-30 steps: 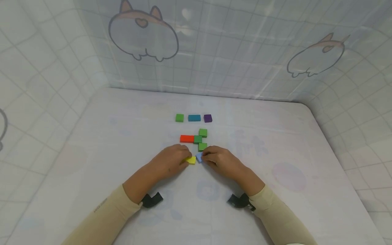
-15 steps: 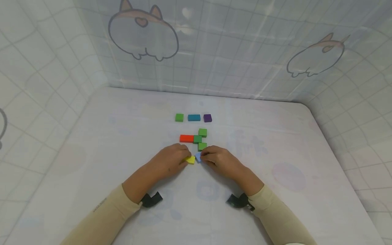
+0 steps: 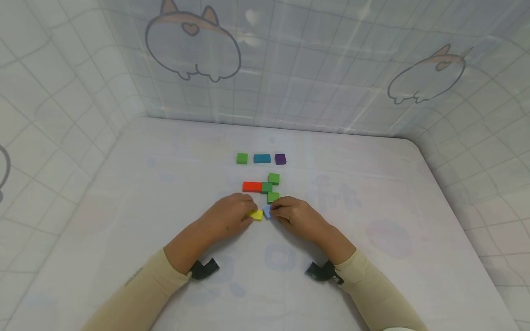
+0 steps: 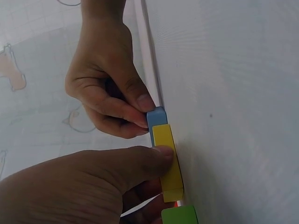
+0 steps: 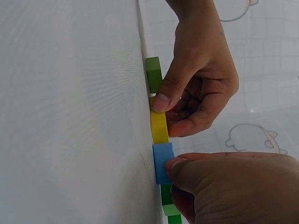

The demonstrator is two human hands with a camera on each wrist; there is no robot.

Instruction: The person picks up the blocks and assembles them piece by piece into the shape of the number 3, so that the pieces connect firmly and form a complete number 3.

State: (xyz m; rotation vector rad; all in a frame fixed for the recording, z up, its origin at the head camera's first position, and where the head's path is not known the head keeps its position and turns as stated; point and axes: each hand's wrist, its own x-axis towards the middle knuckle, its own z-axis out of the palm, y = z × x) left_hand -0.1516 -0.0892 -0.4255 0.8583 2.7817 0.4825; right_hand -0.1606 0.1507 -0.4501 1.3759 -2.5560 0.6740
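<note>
My left hand [image 3: 229,216] pinches a yellow block [image 4: 168,170] lying on the white table, thumb on its near side. My right hand [image 3: 296,216] pinches a blue block [image 5: 163,163] by its near side, slightly turned, with its left end close to the yellow block's right end. In the head view the fingers partly cover both blocks. Just behind the blue block sits a light green block [image 3: 273,197]; it touches a darker green block [image 3: 267,187], which adjoins a red block [image 3: 251,186]. Another light green block [image 3: 273,179] stands at the darker one's far corner.
Farther back stand a green block [image 3: 242,158], a teal block [image 3: 262,158] and a purple block [image 3: 280,159] in a spaced row. Another green block [image 5: 153,74] lies beyond the left hand in the right wrist view. A printed curtain [image 3: 314,69] rises behind the table.
Both hands keep their holds on the yellow and blue blocks. The whole head view has shifted very slightly; the blocks keep practically the same places relative to each other.
</note>
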